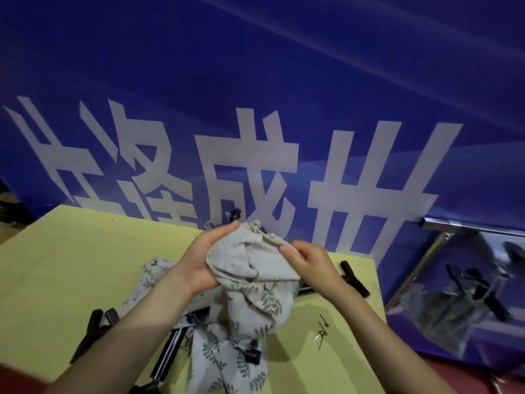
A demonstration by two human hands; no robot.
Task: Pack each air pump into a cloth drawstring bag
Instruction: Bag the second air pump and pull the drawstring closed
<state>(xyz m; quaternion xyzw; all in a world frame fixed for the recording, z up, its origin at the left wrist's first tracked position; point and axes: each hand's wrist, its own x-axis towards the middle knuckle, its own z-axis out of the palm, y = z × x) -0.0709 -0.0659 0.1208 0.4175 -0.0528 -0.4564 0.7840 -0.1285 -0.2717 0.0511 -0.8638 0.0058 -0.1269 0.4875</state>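
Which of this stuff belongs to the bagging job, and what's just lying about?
Job:
- left hand and right hand holding the leaf-print bag
- second leaf-print bag
- floral bag
- air pumps

Lying about:
- small metal needles
- blue banner
- yellow table

Blue banner [284, 81] with white characters behind yellow table [71, 265]; metal pins [322, 329] on table.

Large white Chinese characters run across the blue banner [284, 81] above and behind the hands. Directly above them "成" and "世" read clearly; the two characters toward the left are cut off and unclear.
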